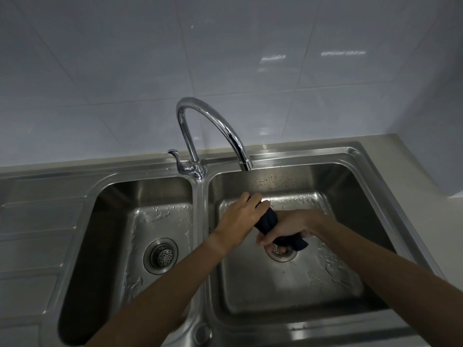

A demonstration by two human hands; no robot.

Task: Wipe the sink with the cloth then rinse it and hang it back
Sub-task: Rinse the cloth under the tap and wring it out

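A dark navy cloth (267, 221) is twisted into a tight roll above the right basin of a stainless steel double sink (355, 156). My left hand (240, 216) grips the roll's upper end. My right hand (283, 230) grips its lower end, and a loose corner of the cloth sticks out past my fingers over the right drain (281, 254). Both hands sit below the spout of the chrome gooseneck faucet (213, 121). No water runs from the spout. Water drops lie on the floors of both basins.
The faucet's lever handle (179, 160) stands on the divider between the basins. The left basin has its own drain strainer (160, 255), and a ribbed drainboard (32, 234) lies at the far left. White wall tiles (125, 58) back the sink, with beige countertop (431, 176) at right.
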